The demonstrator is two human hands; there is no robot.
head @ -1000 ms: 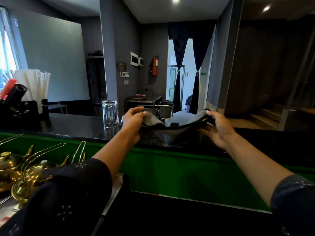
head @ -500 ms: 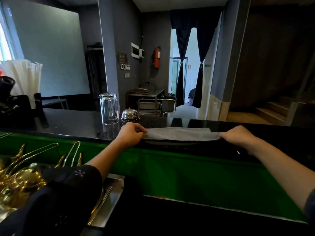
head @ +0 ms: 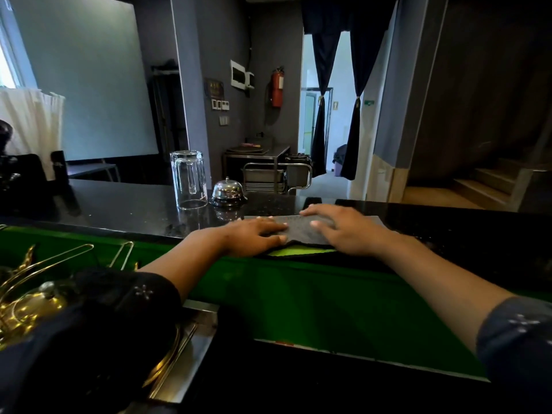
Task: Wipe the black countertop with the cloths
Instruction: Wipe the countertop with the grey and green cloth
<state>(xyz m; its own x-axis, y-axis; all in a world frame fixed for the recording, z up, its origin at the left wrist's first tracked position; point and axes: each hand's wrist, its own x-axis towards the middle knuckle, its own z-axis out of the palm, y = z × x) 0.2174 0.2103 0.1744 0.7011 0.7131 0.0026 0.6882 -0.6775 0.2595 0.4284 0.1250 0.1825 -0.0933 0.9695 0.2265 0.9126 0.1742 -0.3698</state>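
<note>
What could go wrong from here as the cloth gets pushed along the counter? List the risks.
1. The upturned glass and the bell stand just left of the grey cloth; a leftward sweep may knock them.
2. The cloth's near edge hangs over the black countertop edge, so it may slip off under both flat hands: left hand, right hand.

Dark grey walls (head: 227, 40) enclose the room. At the left a window (head: 9, 64) lets in daylight beside a large pale screen (head: 86, 76). A red fire extinguisher (head: 277, 86) hangs on the far wall near a white panel (head: 238, 75) and a row of switches (head: 221, 104). Navy curtains (head: 324, 85), tied back, frame a bright doorway (head: 337, 115). Below the extinguisher stands a steel table (head: 263, 153) with a metal trolley (head: 277, 177) in front of it. Wooden steps (head: 490, 183) rise at the right in shadow.
</note>
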